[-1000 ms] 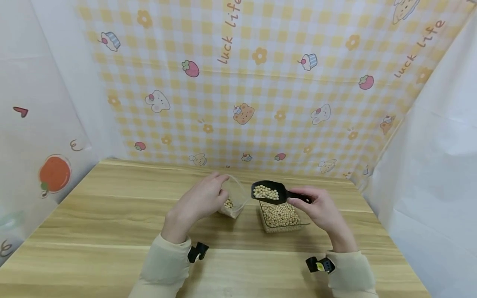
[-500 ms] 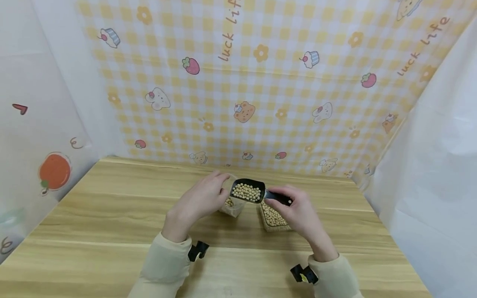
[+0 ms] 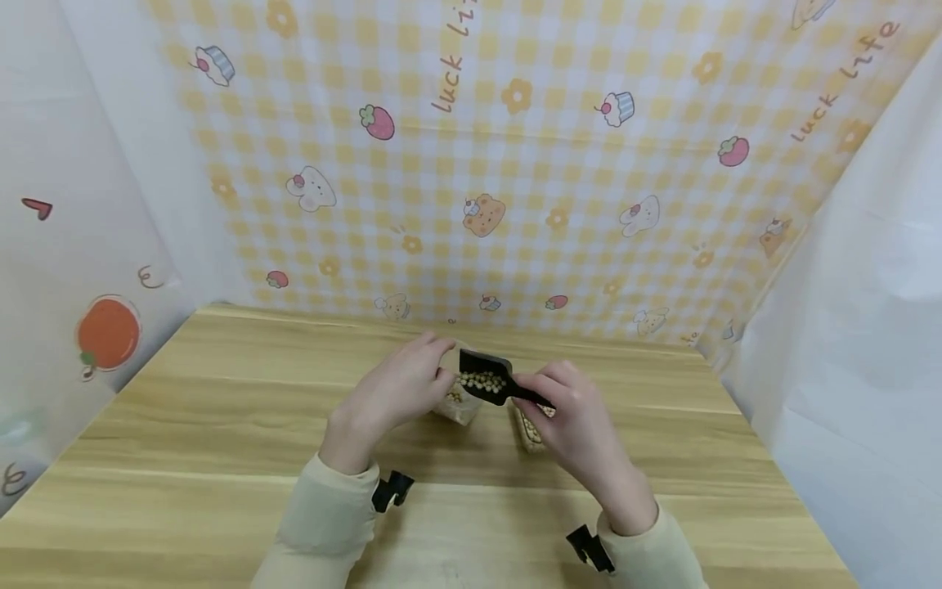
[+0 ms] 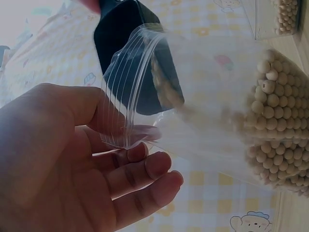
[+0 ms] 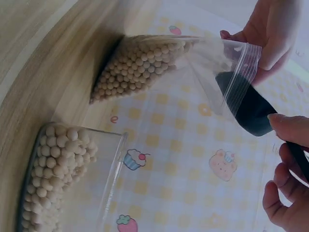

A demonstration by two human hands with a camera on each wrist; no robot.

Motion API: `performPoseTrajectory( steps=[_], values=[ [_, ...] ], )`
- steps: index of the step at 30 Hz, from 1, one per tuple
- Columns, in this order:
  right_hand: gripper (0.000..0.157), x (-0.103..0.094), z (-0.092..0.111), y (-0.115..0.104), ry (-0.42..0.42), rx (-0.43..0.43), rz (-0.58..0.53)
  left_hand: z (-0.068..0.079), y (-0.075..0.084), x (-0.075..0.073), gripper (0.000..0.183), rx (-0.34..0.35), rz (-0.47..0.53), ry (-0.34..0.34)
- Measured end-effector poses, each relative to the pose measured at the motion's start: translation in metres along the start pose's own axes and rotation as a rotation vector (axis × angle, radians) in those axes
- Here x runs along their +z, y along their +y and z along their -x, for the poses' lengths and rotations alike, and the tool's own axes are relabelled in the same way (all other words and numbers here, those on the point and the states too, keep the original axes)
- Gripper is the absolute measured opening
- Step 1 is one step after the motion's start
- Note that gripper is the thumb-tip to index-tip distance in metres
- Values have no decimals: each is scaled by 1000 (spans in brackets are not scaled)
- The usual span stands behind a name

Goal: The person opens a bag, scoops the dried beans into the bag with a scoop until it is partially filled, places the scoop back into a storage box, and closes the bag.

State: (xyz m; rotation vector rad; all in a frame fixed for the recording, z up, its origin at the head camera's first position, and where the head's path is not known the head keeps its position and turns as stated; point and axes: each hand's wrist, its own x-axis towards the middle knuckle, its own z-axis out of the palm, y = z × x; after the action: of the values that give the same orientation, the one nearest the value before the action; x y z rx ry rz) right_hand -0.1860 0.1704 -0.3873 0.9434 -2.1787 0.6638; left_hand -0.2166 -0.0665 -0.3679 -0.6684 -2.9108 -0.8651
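Observation:
My left hand (image 3: 401,384) pinches the rim of a clear zip bag (image 4: 212,96) between thumb and index finger, its other fingers loosely bent below. Soybeans (image 4: 282,104) fill the bottom of the bag, which stands on the table with its mouth held apart. My right hand (image 3: 570,413) grips the handle of a black scoop (image 3: 484,368). Tilted, the scoop has its tip inside the bag's mouth, and beans slide off it in the left wrist view, blurred. A clear box (image 5: 113,179) holding more soybeans (image 5: 53,169) stands beside the bag, partly hidden by my right hand in the head view.
A wood-grain table (image 3: 243,458) lies under everything. Behind it hangs a yellow checked cloth (image 3: 412,164) with cartoon prints. White sheets (image 3: 846,327) enclose the left and right sides.
My right hand has carried the loaded scoop leftward from above the box to the bag's mouth and tipped it. My left hand stays in place on the bag.

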Motion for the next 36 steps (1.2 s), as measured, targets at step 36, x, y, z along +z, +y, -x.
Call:
performPoseTrajectory(
  steps=[36],
  values=[
    [32, -59, 28, 82, -98, 248, -18, 0, -2, -1, 50, 6, 12, 6]
  ],
)
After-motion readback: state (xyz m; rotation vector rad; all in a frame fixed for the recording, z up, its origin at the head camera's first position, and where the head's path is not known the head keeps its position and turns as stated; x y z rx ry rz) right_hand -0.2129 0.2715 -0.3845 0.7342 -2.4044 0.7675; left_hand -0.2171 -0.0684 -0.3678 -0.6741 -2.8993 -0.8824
